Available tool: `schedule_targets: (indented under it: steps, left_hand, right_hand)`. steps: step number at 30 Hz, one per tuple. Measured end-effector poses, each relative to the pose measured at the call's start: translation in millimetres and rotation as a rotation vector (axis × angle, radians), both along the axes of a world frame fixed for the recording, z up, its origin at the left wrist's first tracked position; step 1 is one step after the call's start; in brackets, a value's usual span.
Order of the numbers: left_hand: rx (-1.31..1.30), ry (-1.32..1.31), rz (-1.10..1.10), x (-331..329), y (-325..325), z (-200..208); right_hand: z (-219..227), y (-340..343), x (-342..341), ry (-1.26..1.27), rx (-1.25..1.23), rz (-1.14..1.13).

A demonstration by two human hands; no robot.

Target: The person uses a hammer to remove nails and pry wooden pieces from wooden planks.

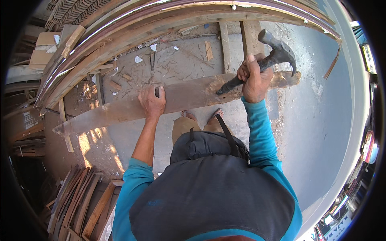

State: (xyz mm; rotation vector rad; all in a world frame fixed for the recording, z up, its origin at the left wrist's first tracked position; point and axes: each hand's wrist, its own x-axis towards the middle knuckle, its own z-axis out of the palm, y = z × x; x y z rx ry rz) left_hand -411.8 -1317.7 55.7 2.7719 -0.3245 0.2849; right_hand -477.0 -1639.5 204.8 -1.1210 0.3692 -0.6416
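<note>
A claw hammer (277, 52) is in my right hand (256, 82), which closes round the upper handle below the head. The hammer's head points up and away, and its dark grip slants down to the left over a long weathered wooden plank (181, 96). This plank lies crosswise in front of me, its right end rough and broken. My left hand (152, 102) rests at the plank, fingers curled round a short dark object (157, 92) whose kind I cannot make out. Beyond that hand, a thin dark tool (152, 60) shows against the littered floor.
Long stacked boards (169, 32) curve across the far side. Loose timber strips (74, 197) lie at the lower left, near a wooden frame (98, 209). Cardboard (42, 50) sits at the far left. Wood splinters (189, 60) litter the concrete floor. My feet (217, 113) stand just behind the plank.
</note>
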Motion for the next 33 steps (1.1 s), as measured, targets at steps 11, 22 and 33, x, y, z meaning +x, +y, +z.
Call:
schedule_targets:
  steps: [11,22,33]
  left_hand:
    - [-0.047,0.013,-0.013,-7.2,-4.0,15.4]
    - [-0.156,0.053,-0.057,5.1,-0.7,8.9]
    - [-0.432,-0.167,0.111,217.2,182.8,97.1]
  right_hand:
    - [0.6,43.1,-25.7,0.03,-0.398,-0.03]
    - [6.6,56.4,-13.1,0.061,-0.406,0.006]
    - [38.0,17.2,-9.0,0.117,-0.442,-0.59]
